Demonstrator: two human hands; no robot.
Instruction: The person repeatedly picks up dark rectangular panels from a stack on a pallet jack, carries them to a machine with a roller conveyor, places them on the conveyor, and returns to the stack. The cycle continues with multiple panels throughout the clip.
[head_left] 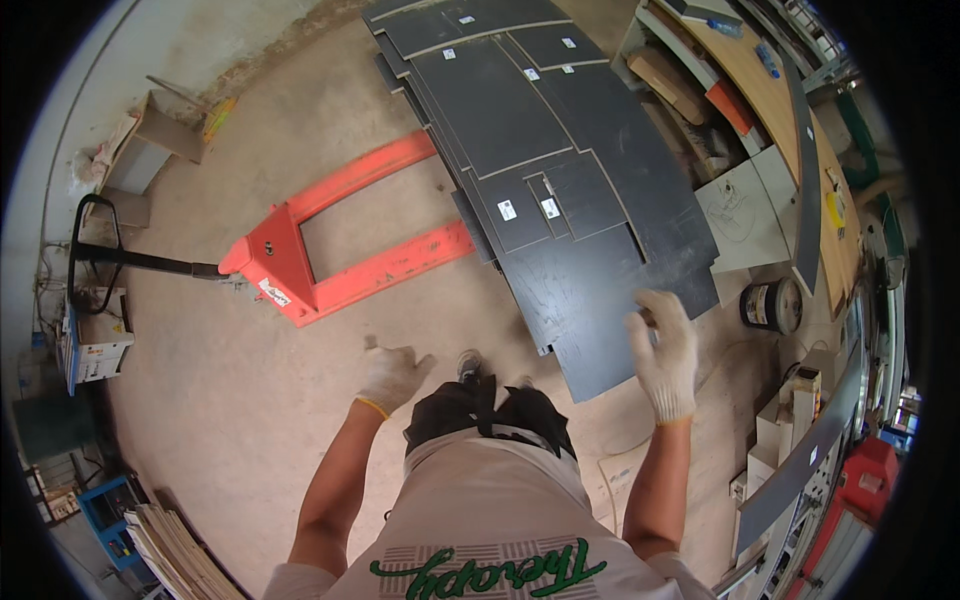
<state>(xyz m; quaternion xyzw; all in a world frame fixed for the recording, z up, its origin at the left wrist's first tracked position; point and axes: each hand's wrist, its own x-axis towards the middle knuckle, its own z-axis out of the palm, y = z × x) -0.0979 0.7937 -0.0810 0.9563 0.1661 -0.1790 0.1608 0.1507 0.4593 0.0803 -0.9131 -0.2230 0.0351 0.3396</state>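
The stack [490, 110] of dark panels lies ahead and to the right, its layers unequal and its edges stepped. The right hand [662, 348], gloved, is loosely curled with nothing visible in it, at the near panel [600, 335]; contact cannot be confirmed. The left hand [393, 378], gloved, has its fingers spread, empty, above the floor [220, 390]. Pressure on the projecting corner may tip or slide the near panel, endangering the shoe [470, 364] close by. Dragging one face over another may cause scratches. The pallet truck [275, 255] has forks meeting the stack's left side; their reach beneath is hidden, so uneven support may let layers slip.
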